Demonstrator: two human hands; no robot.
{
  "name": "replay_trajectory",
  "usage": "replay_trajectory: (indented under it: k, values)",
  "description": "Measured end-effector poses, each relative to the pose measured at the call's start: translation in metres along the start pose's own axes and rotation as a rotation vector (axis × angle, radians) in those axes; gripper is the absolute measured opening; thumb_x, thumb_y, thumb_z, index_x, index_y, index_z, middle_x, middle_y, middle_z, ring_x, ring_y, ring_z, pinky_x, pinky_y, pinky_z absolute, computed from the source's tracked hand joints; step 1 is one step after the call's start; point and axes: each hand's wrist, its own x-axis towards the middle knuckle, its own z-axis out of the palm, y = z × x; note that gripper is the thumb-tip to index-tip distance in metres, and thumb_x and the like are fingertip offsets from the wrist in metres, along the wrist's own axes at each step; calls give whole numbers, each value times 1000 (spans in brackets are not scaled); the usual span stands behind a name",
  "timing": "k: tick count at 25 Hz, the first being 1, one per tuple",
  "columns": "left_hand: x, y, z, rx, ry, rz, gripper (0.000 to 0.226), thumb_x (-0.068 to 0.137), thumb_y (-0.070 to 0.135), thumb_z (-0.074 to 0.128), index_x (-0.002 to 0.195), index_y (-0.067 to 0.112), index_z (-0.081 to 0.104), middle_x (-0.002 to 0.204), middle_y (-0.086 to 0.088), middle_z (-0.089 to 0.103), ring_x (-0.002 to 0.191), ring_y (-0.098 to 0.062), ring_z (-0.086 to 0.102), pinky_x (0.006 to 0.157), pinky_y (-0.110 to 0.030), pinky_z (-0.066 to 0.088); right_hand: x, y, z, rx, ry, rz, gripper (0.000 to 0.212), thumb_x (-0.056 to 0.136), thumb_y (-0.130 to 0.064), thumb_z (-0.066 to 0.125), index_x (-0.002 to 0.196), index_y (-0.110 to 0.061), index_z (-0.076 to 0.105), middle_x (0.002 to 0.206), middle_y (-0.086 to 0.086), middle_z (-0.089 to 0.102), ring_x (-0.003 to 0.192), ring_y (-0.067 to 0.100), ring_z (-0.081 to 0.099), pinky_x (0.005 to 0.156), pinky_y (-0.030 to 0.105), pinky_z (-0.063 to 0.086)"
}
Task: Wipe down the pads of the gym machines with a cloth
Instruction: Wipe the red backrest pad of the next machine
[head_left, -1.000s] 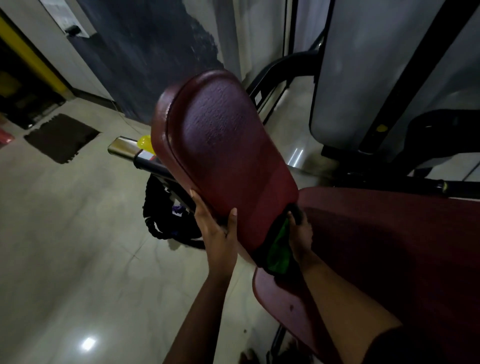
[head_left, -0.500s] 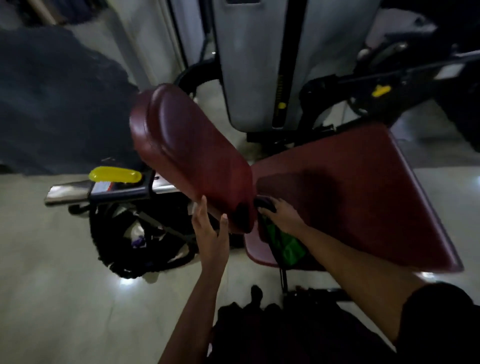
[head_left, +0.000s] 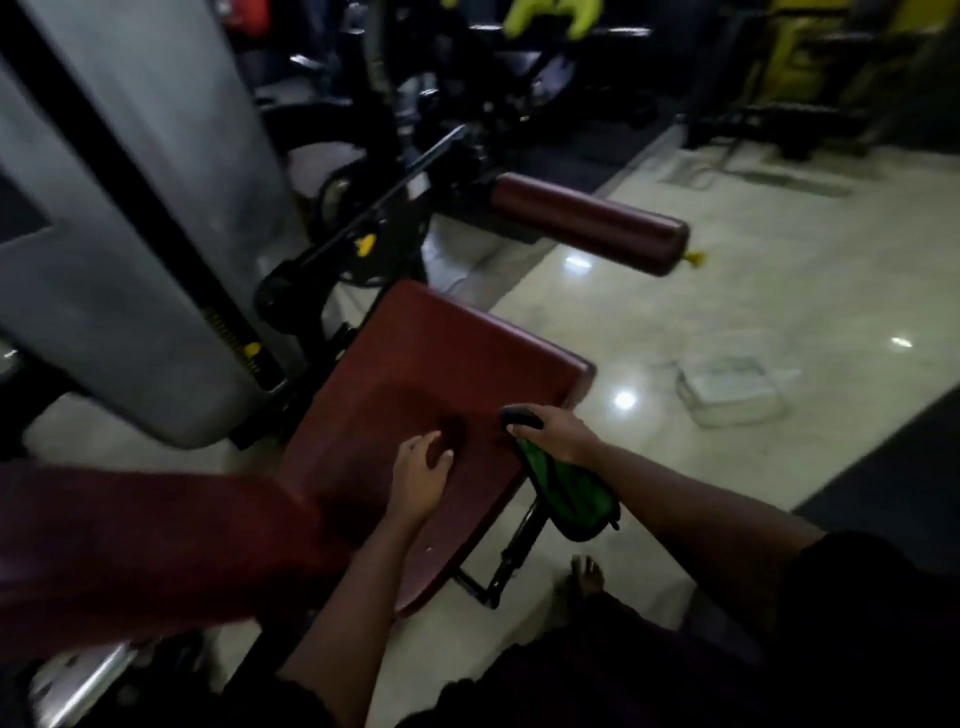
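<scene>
A dark red seat pad (head_left: 415, 374) fills the middle of the view. The matching back pad (head_left: 130, 545) lies blurred at the lower left. My left hand (head_left: 421, 473) hovers over the seat pad's near part with fingers loosely curled and nothing in it. At the pad's right edge my right hand (head_left: 556, 434) grips a green and black cloth (head_left: 566, 493), which hangs down off the edge. A dark red roller pad (head_left: 587, 223) sticks out to the right beyond the seat.
The grey weight-stack housing (head_left: 130, 234) stands at the left, with black frame bars (head_left: 363, 228) between it and the seat. A clear plastic container (head_left: 732, 389) lies on the pale tiled floor at right. A bare foot (head_left: 587, 574) shows below the seat. Dark mats and more machines stand behind.
The view has swung right from the back pad to the seat and roller. My left hand left the back pad's edge and is now over the seat. The right hand still holds the cloth.
</scene>
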Motion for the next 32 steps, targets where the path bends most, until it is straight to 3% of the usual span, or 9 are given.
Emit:
replay_trajectory:
  k: [4, 7, 11, 15, 19, 24, 32]
  values:
    - [53, 70, 46, 82, -177, 162, 44, 91, 20, 56, 133, 8, 48, 136, -17, 46, 128, -27, 43, 104, -25, 30, -13, 50, -68, 83, 241, 153, 41, 90, -43, 54, 130, -34, 52, 129, 3, 58, 118, 24, 54, 97, 37, 45]
    - [91, 116, 81, 152, -296, 248, 45, 90, 22, 58, 133, 10, 49, 134, -17, 48, 123, -29, 48, 104, -29, 34, -19, 86, -111, 162, 369, 235, 41, 90, -40, 56, 129, -31, 53, 129, 3, 58, 119, 24, 53, 93, 30, 41]
    - [144, 188, 143, 229, -439, 336, 44, 91, 21, 56, 133, 10, 47, 137, -18, 46, 122, -30, 49, 92, -21, 37, -11, 143, -172, 263, 516, 325, 39, 91, -36, 57, 128, -26, 54, 132, 4, 57, 121, 23, 51, 93, 26, 38]
    - [182, 256, 198, 246, -509, 362, 45, 93, 30, 53, 135, 17, 45, 140, -17, 42, 127, -30, 45, 104, -34, 36, 13, 200, -228, 322, 597, 397, 40, 89, -39, 58, 127, -29, 54, 133, 3, 57, 124, 23, 50, 104, 35, 39]
    - [215, 316, 240, 208, -588, 392, 44, 94, 28, 51, 136, 17, 44, 143, -15, 39, 131, -30, 39, 108, -44, 36, 31, 240, -286, 402, 668, 446, 41, 87, -36, 60, 127, -29, 54, 131, 1, 57, 122, 22, 51, 98, 29, 39]
    - [255, 364, 282, 228, -619, 421, 45, 94, 27, 51, 136, 14, 44, 141, -16, 40, 128, -30, 42, 107, -42, 37, 44, 280, -336, 423, 700, 499, 48, 84, -35, 65, 130, -27, 51, 133, 2, 54, 123, 22, 49, 89, 24, 36]
    - [351, 427, 365, 196, -655, 367, 44, 91, 27, 57, 132, 15, 49, 140, -16, 42, 127, -31, 44, 107, -38, 36, 98, 354, -424, 339, 665, 547, 53, 80, -36, 70, 129, -28, 51, 130, 7, 56, 122, 24, 50, 96, 29, 40]
